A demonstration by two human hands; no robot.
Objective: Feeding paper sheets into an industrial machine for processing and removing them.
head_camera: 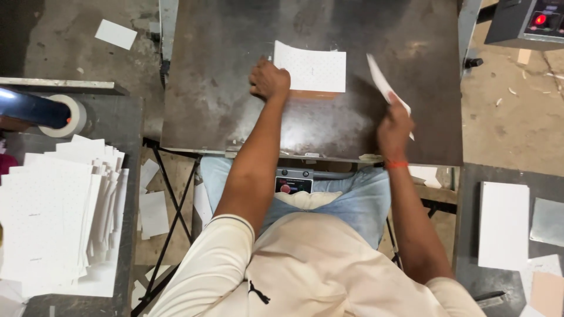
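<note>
**One sheet down, one sheet up**

Closest to me is my cream shirt, and past it my blue lap. From there my two arms reach out to the dark metal counter.

My left hand is curled shut and presses on the left edge of a small stack of paper. I think it sits there to keep the stack from sliding, so the sheets stay lined up. The stack lies flat near the middle of the counter, with a thin orange edge showing under the top white sheet.

My right hand is off to the right, well apart from the left. Its fingers pinch one loose sheet by the lower end, and the sheet stands tilted in the air, just beside the stack but not touching it. Held by one end like that, it is easy to swing around.

On my left lies a big messy pile of white sheets, close enough to grab. A roll of tape sits behind it. On my right a white board lies flat.
</note>
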